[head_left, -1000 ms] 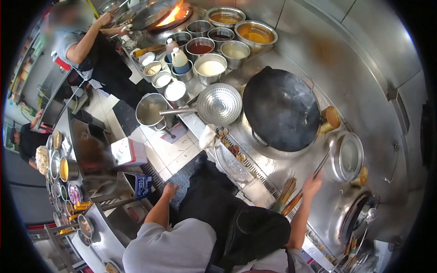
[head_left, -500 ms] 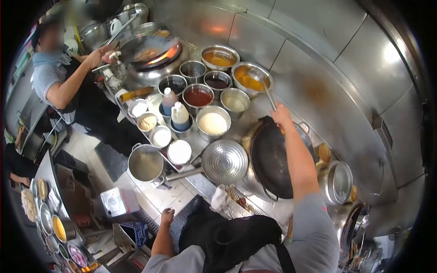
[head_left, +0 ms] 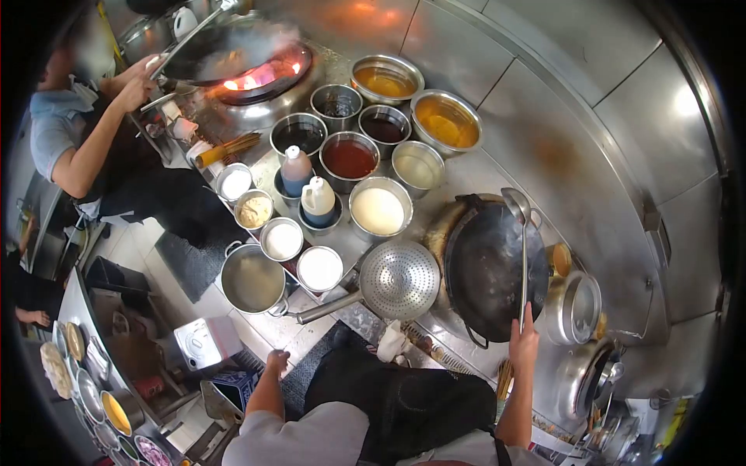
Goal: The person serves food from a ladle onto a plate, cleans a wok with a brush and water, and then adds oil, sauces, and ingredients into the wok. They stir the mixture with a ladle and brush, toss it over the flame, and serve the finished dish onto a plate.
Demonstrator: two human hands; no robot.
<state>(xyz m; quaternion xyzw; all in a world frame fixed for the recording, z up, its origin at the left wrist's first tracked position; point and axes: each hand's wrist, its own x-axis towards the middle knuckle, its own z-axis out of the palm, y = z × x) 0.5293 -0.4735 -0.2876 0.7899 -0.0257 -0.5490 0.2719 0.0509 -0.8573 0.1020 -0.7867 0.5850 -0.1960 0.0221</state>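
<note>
The fingers of the right hand point(head_left: 524, 344) are closed around the handle of a long metal ladle point(head_left: 524, 268). Ahead of them, the ladle reaches across the large dark wok point(head_left: 486, 268), its bowl near the far rim; faint steam hangs over the wok. Just beside these fingers, toward the body, is a bristle bundle point(head_left: 505, 379); to their right is a lidded pot point(head_left: 576, 308). To their left, a white cloth point(head_left: 394, 340) lies near the perforated strainer point(head_left: 399, 280).

The fingers of the left hand point(head_left: 277, 362) are loosely curled, with nothing visible in them; how far they close, I cannot tell. Ahead of them is a two-handled pot point(head_left: 253, 278), and beyond it the worktop point(head_left: 342, 250) carries sauce containers point(head_left: 350, 157) and two bottles point(head_left: 318, 198). Farthest off, a co-worker point(head_left: 109, 147) stands at a flaming wok point(head_left: 264, 92).
</note>
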